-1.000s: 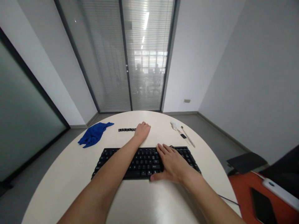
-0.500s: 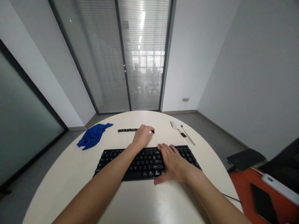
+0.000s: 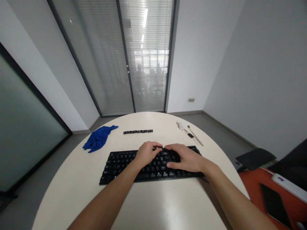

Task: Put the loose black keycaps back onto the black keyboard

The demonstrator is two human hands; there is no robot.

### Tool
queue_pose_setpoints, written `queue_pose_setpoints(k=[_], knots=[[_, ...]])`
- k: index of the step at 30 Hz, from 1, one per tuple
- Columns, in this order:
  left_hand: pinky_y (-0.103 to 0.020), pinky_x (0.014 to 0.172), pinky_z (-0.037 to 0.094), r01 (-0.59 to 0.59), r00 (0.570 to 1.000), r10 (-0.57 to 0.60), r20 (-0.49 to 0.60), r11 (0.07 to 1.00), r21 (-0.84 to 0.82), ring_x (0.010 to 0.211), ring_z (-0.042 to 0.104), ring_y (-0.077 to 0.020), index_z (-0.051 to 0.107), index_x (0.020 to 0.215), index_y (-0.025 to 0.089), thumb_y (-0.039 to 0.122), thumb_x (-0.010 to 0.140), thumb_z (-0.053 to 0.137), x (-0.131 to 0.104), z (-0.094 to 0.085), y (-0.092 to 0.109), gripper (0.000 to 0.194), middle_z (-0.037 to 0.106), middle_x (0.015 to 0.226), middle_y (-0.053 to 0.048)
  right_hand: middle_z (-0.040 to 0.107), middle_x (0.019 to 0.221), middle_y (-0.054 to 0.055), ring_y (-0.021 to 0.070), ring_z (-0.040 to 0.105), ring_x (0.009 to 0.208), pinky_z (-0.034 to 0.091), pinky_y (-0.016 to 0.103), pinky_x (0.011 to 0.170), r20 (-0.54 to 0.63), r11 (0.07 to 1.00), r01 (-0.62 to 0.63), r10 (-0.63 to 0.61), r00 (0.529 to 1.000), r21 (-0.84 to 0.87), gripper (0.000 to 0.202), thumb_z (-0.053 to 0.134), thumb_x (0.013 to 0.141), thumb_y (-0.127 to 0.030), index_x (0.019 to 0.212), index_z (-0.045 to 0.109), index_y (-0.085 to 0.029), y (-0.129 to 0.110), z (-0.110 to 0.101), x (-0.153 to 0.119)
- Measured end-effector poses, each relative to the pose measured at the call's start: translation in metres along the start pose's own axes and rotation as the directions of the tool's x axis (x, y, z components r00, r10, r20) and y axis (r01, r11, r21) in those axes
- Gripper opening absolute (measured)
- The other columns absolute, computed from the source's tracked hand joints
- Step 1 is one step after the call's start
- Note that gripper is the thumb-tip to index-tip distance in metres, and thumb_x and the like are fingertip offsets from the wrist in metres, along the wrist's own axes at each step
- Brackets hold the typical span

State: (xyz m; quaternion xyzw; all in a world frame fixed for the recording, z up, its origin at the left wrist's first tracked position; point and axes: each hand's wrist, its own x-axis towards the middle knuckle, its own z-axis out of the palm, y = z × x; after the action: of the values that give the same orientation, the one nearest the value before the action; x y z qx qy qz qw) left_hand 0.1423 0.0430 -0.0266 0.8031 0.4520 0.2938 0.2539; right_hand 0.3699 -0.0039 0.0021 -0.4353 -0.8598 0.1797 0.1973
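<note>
A black keyboard (image 3: 117,166) lies on the round pale table in front of me. My left hand (image 3: 147,154) is over its far edge near the middle, thumb and index fingertip brought together around a small dark keycap (image 3: 163,147), mostly hidden by the fingers. My right hand (image 3: 185,156) rests on the right part of the keyboard, thumb spread away from the fingers, with its index fingertip close to the left fingertips. Beyond the hands, several black keycaps (image 3: 137,131) lie in a straight row on the table.
A crumpled blue cloth (image 3: 98,139) lies at the table's left. At right are white crumpled tissue (image 3: 182,125), a thin brush-like stick (image 3: 196,136) and a small black-ended tool (image 3: 190,135). An orange chair seat beside the table holds a phone (image 3: 274,203) and a white power strip (image 3: 291,187).
My left hand has come back from the right end of the keycap row to the keyboard's far edge, carrying a keycap. My right hand has shifted and curled slightly; the keyboard has turned a little.
</note>
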Motion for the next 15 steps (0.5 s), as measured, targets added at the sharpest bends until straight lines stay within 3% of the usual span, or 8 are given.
queue_pose_setpoints(k=[15], knots=[[-0.033,0.095,0.051,-0.084,0.996,0.083,0.013,0.984,0.155,0.103,0.069,-0.0215,0.078,0.106,0.024,0.026,0.095,0.062,-0.0028,0.0003,0.0012,0.019,0.077,0.109,-0.002,0.065,0.133,0.014,0.0320,0.061,0.122,0.045,0.050,0.107,-0.002,1.000,0.009,-0.009,1.000,-0.004,0.063,0.072,0.082,-0.054,0.133,0.059,-0.018,-0.0011,0.0009,0.0009]])
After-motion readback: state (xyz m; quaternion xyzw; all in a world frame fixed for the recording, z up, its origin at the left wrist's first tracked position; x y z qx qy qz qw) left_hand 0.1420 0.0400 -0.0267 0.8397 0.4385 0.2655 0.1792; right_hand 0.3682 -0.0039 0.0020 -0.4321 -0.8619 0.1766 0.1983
